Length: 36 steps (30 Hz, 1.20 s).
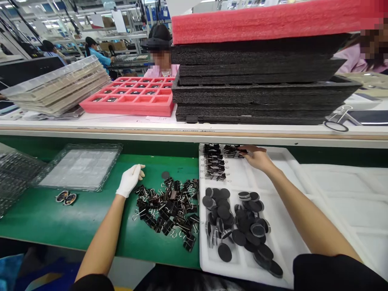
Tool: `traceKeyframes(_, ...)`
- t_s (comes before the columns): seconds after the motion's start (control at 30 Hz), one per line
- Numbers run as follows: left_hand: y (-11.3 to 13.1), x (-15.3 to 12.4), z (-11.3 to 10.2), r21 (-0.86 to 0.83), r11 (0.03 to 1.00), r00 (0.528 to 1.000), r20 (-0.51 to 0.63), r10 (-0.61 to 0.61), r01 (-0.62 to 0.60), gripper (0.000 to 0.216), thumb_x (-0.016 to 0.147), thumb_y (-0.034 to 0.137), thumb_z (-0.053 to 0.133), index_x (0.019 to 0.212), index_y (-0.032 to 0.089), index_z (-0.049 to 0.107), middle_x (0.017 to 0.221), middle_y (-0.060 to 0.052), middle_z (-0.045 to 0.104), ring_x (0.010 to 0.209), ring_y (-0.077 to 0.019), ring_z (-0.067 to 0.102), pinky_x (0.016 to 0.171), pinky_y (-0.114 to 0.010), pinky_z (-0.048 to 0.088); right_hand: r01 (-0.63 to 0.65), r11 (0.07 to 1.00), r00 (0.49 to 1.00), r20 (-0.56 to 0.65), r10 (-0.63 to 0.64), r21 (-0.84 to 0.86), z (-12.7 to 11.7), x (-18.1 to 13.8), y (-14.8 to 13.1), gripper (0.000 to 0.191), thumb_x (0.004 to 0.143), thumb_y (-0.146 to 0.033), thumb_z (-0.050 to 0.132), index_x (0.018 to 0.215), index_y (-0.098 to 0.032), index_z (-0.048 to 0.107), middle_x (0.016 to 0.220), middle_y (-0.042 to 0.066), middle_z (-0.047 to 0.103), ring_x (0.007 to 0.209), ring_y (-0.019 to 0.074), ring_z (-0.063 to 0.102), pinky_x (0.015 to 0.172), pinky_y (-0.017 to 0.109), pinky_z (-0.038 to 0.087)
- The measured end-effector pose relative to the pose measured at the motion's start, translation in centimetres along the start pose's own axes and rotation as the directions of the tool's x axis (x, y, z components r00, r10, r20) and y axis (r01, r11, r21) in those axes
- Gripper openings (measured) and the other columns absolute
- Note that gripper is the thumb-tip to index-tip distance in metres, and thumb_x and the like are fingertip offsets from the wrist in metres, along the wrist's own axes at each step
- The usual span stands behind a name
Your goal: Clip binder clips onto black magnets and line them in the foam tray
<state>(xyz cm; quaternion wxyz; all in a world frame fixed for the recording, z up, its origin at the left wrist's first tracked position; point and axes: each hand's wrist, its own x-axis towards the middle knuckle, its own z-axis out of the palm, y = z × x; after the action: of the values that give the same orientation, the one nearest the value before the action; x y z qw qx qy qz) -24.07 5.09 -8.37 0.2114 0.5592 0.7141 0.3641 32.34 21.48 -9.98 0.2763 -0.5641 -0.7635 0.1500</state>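
My left hand (130,180), in a white glove, rests on the green mat with its fingers curled together; whether anything is inside them is hidden. Right beside it lies a heap of black binder clips (171,206) with silver wire handles. My bare right hand (256,157) reaches to the back of a white foam tray (209,258), its fingers closed on a black binder clip (239,151) at the end of a short row. Left of that, a column of clips (214,163) stands lined up. Nearer me in the tray are two piles of black round discs (224,212).
A clear plastic tray (80,167) and two small round parts (66,198) lie at left. One dark disc (165,175) sits behind the clip heap. The raised shelf bears black foam trays (257,97) and a red compartment tray (127,107). A person (160,52) sits opposite.
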Motion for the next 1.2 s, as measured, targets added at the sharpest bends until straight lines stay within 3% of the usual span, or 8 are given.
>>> traceKeyframes(0.43, -0.5, 0.1, 0.0, -0.043, 0.999, 1.0, 0.006, -0.004, 0.005, 0.062, 0.101, 0.069, 0.04, 0.115, 0.018, 0.071, 0.087, -0.006, 0.074, 0.072, -0.0179, 0.066, 0.078, -0.033, 0.055, 0.022, 1.0, 0.998, -0.057, -0.023, -0.01, 1.2, -1.1, -1.0, 0.035, 0.09, -0.04, 0.055, 0.118, -0.028, 0.073, 0.13, 0.015, 0.074, 0.122, 0.0376, 0.068, 0.1, 0.054, 0.054)
traceKeyframes(0.6, -1.7, -0.9, -1.5, -0.155, 0.986, 0.994, 0.087, 0.07, -0.056, 0.066, 0.1, 0.068, 0.043, 0.136, 0.016, 0.061, 0.131, -0.015, 0.073, 0.115, -0.0243, 0.073, 0.101, -0.038, 0.057, 0.17, 0.966, 0.982, -0.055, -0.183, -0.193, 1.0, -3.2, -6.0, 0.036, 0.1, -0.046, 0.05, 0.12, -0.026, 0.073, 0.121, 0.019, 0.076, 0.116, 0.04, 0.069, 0.103, 0.061, 0.041)
traceKeyframes(0.67, -2.8, -2.4, -2.1, -0.066, 0.991, 0.991, 0.055, 0.121, -0.118, 0.056, 0.102, 0.06, 0.043, 0.134, 0.018, 0.063, 0.136, -0.014, 0.071, 0.123, -0.0248, 0.07, 0.108, -0.041, 0.055, 0.416, 0.897, 0.909, 0.049, -0.413, -0.151, 1.1, -4.3, -9.1, 0.033, 0.106, -0.044, 0.045, 0.117, -0.029, 0.072, 0.12, 0.015, 0.077, 0.114, 0.0349, 0.07, 0.102, 0.057, 0.038)
traceKeyframes(0.8, -5.5, -6.8, -3.6, 0.39, 0.887, 0.934, -0.146, 0.326, -0.249, 0.034, 0.102, 0.041, 0.045, 0.119, 0.022, 0.069, 0.126, -0.013, 0.073, 0.123, -0.0269, 0.068, 0.113, -0.049, 0.051, 0.77, 0.638, 0.622, 0.204, -0.756, 0.014, 2.3, -6.2, -14.2, 0.026, 0.113, -0.034, 0.043, 0.122, -0.027, 0.066, 0.119, 0.01, 0.077, 0.108, 0.0264, 0.072, 0.096, 0.048, 0.038)
traceKeyframes(0.9, -7.7, -9.4, -6.2, 0.601, 0.799, 0.875, -0.367, 0.315, -0.035, 0.033, 0.099, 0.035, 0.052, 0.124, 0.02, 0.068, 0.134, -0.017, 0.067, 0.134, -0.0309, 0.06, 0.118, -0.053, 0.045, 0.852, 0.517, 0.483, 0.258, -0.837, 0.081, 4.4, -6.7, -16.0, 0.03, 0.113, -0.034, 0.04, 0.129, -0.025, 0.064, 0.121, 0.01, 0.074, 0.106, 0.025, 0.071, 0.092, 0.045, 0.041)
traceKeyframes(1.03, -10.5, -10.1, -13.0, 0.457, 0.719, 0.675, -0.738, -0.022, 0.523, 0.056, 0.103, 0.041, 0.047, 0.151, 0.011, 0.049, 0.164, -0.024, 0.04, 0.157, -0.0359, 0.031, 0.127, -0.056, 0.031, 0.892, 0.446, 0.411, 0.282, -0.867, 0.072, 7.9, -6.0, -17.0, 0.038, 0.112, -0.039, 0.035, 0.129, -0.025, 0.067, 0.124, 0.013, 0.073, 0.107, 0.029, 0.071, 0.089, 0.047, 0.045)
traceKeyframes(1.1, -11.6, -9.6, -16.6, 0.386, 0.69, 0.672, -0.714, -0.197, 0.613, 0.057, 0.109, 0.036, 0.033, 0.157, 0.006, 0.04, 0.166, -0.023, 0.039, 0.156, -0.0315, 0.033, 0.126, -0.05, 0.032, 0.896, 0.438, 0.393, 0.329, -0.858, 0.071, 9.3, -5.6, -17.5, 0.04, 0.111, -0.04, 0.036, 0.131, -0.024, 0.067, 0.128, 0.014, 0.071, 0.111, 0.031, 0.071, 0.09, 0.048, 0.047)
traceKeyframes(1.2, -12.6, -8.8, -19.7, 0.408, 0.706, 0.753, -0.6, -0.271, 0.579, 0.053, 0.111, 0.037, 0.03, 0.153, 0.01, 0.047, 0.156, -0.014, 0.055, 0.144, -0.0259, 0.048, 0.123, -0.043, 0.037, 0.876, 0.479, 0.417, 0.419, -0.807, 0.051, 10.1, -5.2, -18.0, 0.041, 0.109, -0.041, 0.042, 0.136, -0.023, 0.067, 0.133, 0.017, 0.069, 0.118, 0.0345, 0.068, 0.093, 0.051, 0.049)
